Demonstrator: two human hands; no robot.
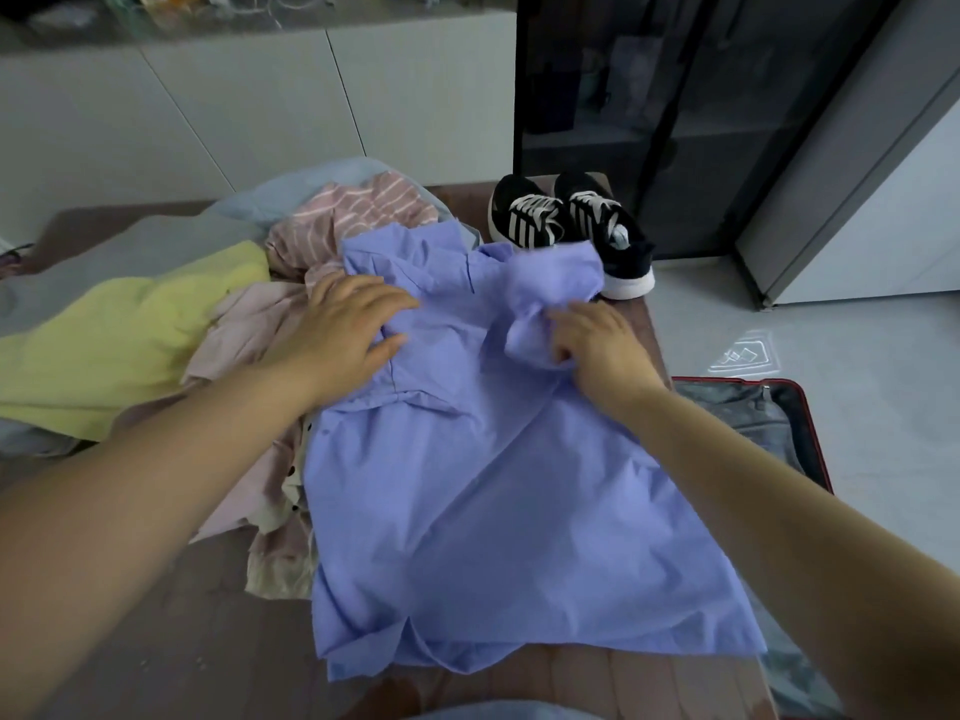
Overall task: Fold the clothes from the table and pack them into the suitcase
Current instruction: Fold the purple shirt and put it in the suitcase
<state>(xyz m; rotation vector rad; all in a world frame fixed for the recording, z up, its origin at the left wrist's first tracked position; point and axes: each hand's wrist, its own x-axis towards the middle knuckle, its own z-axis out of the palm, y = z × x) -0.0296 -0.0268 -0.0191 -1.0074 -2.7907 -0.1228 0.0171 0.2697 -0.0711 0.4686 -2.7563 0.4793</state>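
Head view: I watched a blue shirt (pixel 483 491) lying spread across the brown table (pixel 171 641), its hem toward the camera and its collar end toward the far edge. The left hand (pixel 345 332) lay flat on the shirt's upper left part, fingers released and spread, palm down, pressing the cloth. The right hand (pixel 597 345) rested on the upper right, its fingers clenched around a bunched sleeve (pixel 550 283) of the shirt, which was drawn inward over the chest. Both bare forearms reached in from the bottom corners of the picture.

To the left of the shirt I saw a heap of other clothes: a yellow garment (pixel 119 345), a pale pink garment (pixel 249 340) partly under the shirt's left edge, and a pink striped garment (pixel 363 210) farther back, with a light blue cloth (pixel 311 187) behind it. A pair of black sneakers (pixel 571 226) with white laces stood at the table's far right corner, just beyond the sleeve. The open suitcase (pixel 753 423), red-rimmed with a grey lining, lay on the pale floor (pixel 857 356) beside the table's right edge, partly hidden by the right forearm.
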